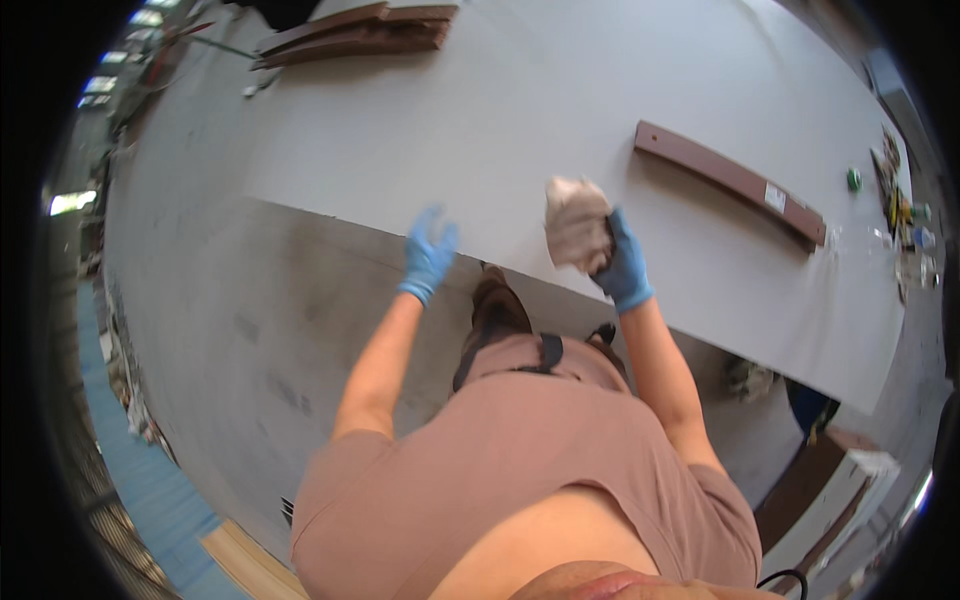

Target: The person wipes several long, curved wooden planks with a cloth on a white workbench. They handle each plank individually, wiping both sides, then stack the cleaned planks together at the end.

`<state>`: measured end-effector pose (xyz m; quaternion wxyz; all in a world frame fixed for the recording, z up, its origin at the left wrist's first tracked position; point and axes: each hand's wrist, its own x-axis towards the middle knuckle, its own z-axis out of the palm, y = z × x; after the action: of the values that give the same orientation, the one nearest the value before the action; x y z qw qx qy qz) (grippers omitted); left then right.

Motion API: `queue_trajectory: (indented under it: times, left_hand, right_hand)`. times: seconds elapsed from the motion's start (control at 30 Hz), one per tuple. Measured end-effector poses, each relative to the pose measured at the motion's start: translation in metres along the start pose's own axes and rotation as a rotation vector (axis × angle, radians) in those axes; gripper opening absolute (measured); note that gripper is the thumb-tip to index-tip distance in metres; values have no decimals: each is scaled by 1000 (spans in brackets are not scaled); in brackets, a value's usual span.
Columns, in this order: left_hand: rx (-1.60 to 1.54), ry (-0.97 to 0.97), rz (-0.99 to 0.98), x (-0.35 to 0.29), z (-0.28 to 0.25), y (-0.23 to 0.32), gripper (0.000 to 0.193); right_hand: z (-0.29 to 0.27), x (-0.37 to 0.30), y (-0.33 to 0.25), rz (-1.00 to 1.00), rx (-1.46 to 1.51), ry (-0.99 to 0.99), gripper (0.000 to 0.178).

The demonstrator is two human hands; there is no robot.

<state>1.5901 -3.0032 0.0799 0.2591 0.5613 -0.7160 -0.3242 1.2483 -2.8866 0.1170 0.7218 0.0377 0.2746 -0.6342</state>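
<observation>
A crumpled, pale greyish-brown cloth is held in my right hand, which wears a blue glove. The fingers wrap its right side, above the near edge of the grey table. My left hand, gloved in blue as well, is empty at the table's near edge, its fingers apart and slightly blurred. Past my right hand, a long brown bar with a small white label lies across the tabletop. It does not touch the cloth.
Several brown pieces lie together at the table's far left. A green round item and assorted tools and bottles crowd the right end. A brown and white box-like stack stands at the lower right; blue floor covering runs along the left.
</observation>
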Motion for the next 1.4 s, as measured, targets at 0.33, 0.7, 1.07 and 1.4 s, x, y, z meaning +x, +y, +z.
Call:
queue_trajectory:
  times: [0.33, 0.7, 1.07, 1.4]
  left_hand:
    - [342, 140, 449, 322, -127, -85, 59]
    - [1061, -57, 344, 590, -163, -85, 87]
    - [1217, -406, 489, 625, -170, -43, 39]
    - [1064, -661, 816, 369, -102, 88, 75]
  right_hand:
    - [74, 160, 35, -169, 121, 69, 64]
    - [7, 242, 69, -115, -95, 457, 52]
    - [8, 239, 64, -74, -65, 455, 56]
    - [0, 229, 73, -284, -22, 544, 48]
